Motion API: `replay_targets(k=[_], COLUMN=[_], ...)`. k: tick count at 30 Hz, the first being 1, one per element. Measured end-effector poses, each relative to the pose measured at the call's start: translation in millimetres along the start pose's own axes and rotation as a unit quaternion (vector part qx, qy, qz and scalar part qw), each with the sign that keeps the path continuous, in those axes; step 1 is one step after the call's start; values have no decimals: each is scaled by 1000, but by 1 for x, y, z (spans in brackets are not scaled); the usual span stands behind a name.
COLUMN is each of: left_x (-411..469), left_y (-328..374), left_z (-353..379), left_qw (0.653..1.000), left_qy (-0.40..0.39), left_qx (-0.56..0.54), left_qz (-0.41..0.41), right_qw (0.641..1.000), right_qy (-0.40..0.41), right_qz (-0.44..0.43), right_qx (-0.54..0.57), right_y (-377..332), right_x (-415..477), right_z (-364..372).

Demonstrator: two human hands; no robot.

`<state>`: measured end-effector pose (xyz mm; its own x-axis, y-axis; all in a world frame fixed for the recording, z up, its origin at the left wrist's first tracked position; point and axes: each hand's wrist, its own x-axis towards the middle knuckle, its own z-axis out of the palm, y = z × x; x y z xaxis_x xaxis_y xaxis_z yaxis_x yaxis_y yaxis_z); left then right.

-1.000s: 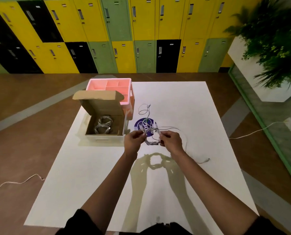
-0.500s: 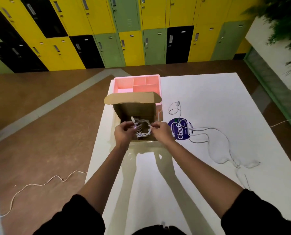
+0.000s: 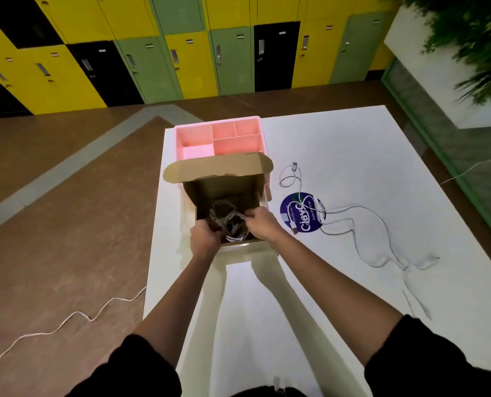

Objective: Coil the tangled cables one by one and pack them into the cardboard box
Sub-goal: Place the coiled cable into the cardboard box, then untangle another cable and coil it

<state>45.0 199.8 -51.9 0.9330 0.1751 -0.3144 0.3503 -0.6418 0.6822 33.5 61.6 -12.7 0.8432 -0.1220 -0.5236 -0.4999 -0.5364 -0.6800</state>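
The left hand (image 3: 205, 236) and the right hand (image 3: 262, 224) pinch the coiled cable (image 3: 230, 223) between their fingers, low inside the cardboard box (image 3: 224, 188). If it is released unevenly, I think it may spring open again.

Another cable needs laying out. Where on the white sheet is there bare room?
Bare: the white sheet right of the pink organizer, beyond the loose cables; also the strip between the forearms. Crowded: the blue sticker, and the cardboard box, where left hand and right hand hold the coiled cable.

box flap (image 3: 218, 167) overhanging, pink organizer (image 3: 218, 136) behind
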Motion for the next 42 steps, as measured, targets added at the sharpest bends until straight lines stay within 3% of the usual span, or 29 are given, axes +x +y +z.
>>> replay_targets(k=[6,14,20,22,25,27,31,38,42], left_x=[-3,-59,-70,-72,-69,-64,-56,-36,-25], left_y=[0,35,69,82,99,114,137,131,124], left_z=[2,30,50,60,79,92,111,143,153], left_qw=[999,975,977,974,959,953,972,980,995], left_qy=[-15,138,181,171,104,57,-34,-118,-87], left_qx=[34,89,100,97,106,91,83,133,-16], left_qz=[4,150,57,113,243,283,218,84,-52], right_qw=[999,985,983,984,986,987,989,989,987], right_qy=[-1,59,124,131,140,146,113,48,23], right_qz=[-13,-45,-38,-41,-52,-62,-88,-108,-106], right_qx=[35,157,127,110,70,28,-35,-91,-117], right_y=[8,49,79,86,90,91,97,109,112], right_x=[-8,-25,-20,-17,-9,-3,15,38,42], right_z=[-7,-68,-117,-128,-138,-142,-145,-144,-148])
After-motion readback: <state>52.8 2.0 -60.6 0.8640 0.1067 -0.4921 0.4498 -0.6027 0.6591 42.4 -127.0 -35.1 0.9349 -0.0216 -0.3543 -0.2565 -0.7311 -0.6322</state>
